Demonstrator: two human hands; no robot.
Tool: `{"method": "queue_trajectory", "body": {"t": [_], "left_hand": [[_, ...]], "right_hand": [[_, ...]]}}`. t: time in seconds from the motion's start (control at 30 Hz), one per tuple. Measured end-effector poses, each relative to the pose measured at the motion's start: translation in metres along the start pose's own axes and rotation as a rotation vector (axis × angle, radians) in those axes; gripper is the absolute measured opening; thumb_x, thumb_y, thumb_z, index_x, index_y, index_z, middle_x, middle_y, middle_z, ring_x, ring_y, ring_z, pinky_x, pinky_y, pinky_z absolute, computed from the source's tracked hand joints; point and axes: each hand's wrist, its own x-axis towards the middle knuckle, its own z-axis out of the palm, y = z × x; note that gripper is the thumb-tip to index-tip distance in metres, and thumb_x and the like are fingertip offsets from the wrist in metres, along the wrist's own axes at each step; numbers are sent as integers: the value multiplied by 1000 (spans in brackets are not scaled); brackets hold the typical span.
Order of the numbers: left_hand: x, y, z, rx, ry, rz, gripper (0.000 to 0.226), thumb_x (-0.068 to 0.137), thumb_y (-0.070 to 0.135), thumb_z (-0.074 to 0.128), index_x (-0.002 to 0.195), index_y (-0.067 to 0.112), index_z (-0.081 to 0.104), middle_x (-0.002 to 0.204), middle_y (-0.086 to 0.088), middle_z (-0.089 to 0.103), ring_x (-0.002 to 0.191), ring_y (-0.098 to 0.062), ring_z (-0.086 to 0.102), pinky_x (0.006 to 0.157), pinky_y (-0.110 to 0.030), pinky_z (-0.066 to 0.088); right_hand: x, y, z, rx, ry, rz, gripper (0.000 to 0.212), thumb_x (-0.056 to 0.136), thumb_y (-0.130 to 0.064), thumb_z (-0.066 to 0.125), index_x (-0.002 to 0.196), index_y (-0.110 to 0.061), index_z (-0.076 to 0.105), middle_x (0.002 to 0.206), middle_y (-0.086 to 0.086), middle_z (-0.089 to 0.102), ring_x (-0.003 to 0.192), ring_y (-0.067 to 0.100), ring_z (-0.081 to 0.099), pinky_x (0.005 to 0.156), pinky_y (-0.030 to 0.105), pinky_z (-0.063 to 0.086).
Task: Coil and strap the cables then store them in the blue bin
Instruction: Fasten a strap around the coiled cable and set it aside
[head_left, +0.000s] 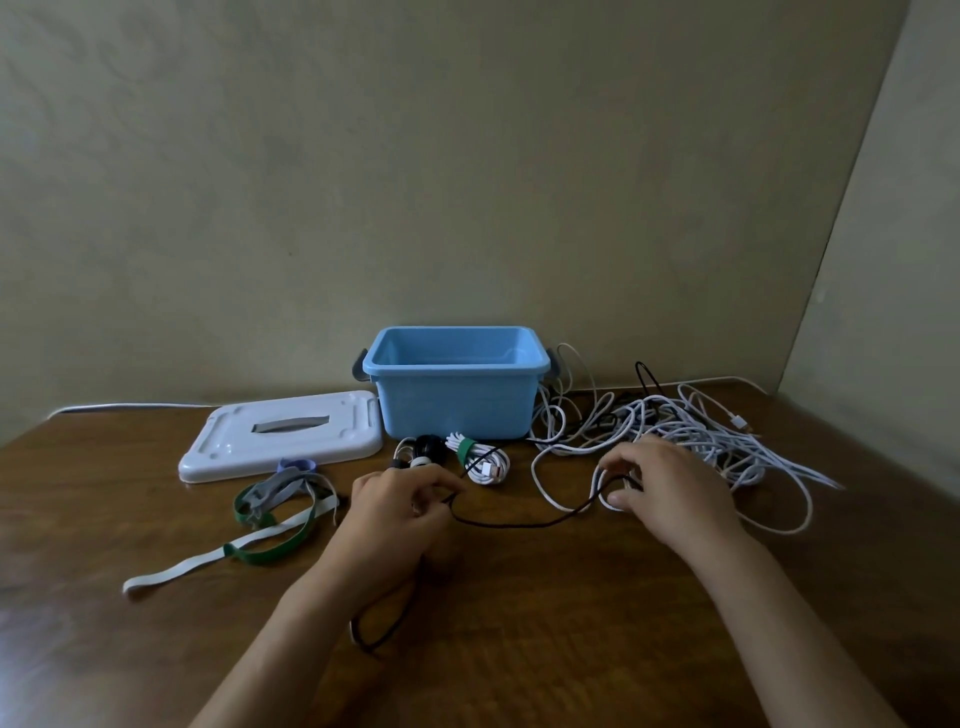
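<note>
A wooden table (519, 623) fills the lower half of the view, set against a pale wall (415, 156). At the back of it stands the blue bin (457, 410), open and upright, with nothing visible inside. Its white lid (283, 439) lies flat on the table just left of it. Right of the bin sprawls a tangle (701, 436) of loose white cables with some black ones mixed in, touching the bin's right side. Left of centre lies a heap of straps (270, 519), green, grey and white, with one white end trailing toward the near left. Just in front of the bin sit two finished bundles: a white coil (480, 457) bound by a green strap, and beside it a smaller black-and-white coil (421, 449).

A black cable (519, 522) runs across the table between the two hands. The left hand (395, 512) has its fingers curled, pinching the cable at its fingertips, and a loop of black cable hangs below the wrist. The right hand (660, 486) is also curled, its thumb and fingers gripping the cable's other stretch together with a loop of white cable at the edge of the tangle
</note>
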Motion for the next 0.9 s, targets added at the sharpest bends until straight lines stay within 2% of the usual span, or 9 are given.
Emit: {"method": "queue_trajectory", "body": {"t": [0.1,0.17,0.3,0.37,0.43,0.5,0.57,0.73,0.9], "left_hand": [[1,-1,0,9,-6,7,38,93,18,57,86,55,59,74,10,66,85,-6,60,105,-52,43],[2,-1,1,27,-13,24,36,94,20,56,87,56,58,80,12,64,86,-4,57,104,-50,43],[2,-1,6,127,8,78,15,98,37,57,105,47,66,115,18,44,104,2,35,104,-31,34],[4,-3,9,122,15,86,24,96,45,59,119,43,65,125,19,42,116,0,33,107,-30,34],[5,-4,11,67,30,132,44,92,50,62,135,48,52,125,23,50,118,-2,45,106,-34,43],[4,-2,13,53,2,181,56,92,49,64,143,54,42,127,28,51,117,2,48,100,-26,46],[2,5,17,83,-44,223,51,92,45,65,140,53,47,123,37,45,114,7,45,95,-17,43],[-3,17,26,70,-111,269,39,95,33,66,133,40,62,106,28,60,104,0,54,92,-28,50],[-3,12,21,-32,28,216,20,94,19,68,99,37,76,82,23,70,84,5,63,72,-11,47]], "right_hand": [[1,2,2,18,54,2,13,91,-24,73,92,-36,68,103,-13,56,100,10,56,69,25,38],[1,0,2,93,98,-32,13,91,-24,74,88,-36,68,97,-16,57,92,4,53,66,21,36],[-5,-18,0,240,174,-187,15,86,-23,78,93,-36,72,89,-19,59,83,-2,53,68,13,38],[-9,-29,3,289,189,-262,19,83,-23,81,96,-35,73,90,-18,62,88,0,56,73,13,42],[-10,-35,6,303,185,-313,22,81,-22,83,97,-34,74,90,-18,64,89,0,57,76,14,45],[-11,-36,6,333,151,-324,23,80,-22,84,96,-35,74,87,-18,65,86,0,59,74,13,45],[-12,-36,6,412,88,-324,24,80,-22,84,96,-35,73,84,-19,66,87,-3,61,71,11,46],[-12,-41,14,474,7,-380,25,81,-20,84,93,-37,71,89,-19,66,88,-3,63,75,11,48],[-4,-29,15,375,-113,-308,16,85,-32,80,91,-40,68,93,-23,65,90,-5,60,79,17,46]]}}
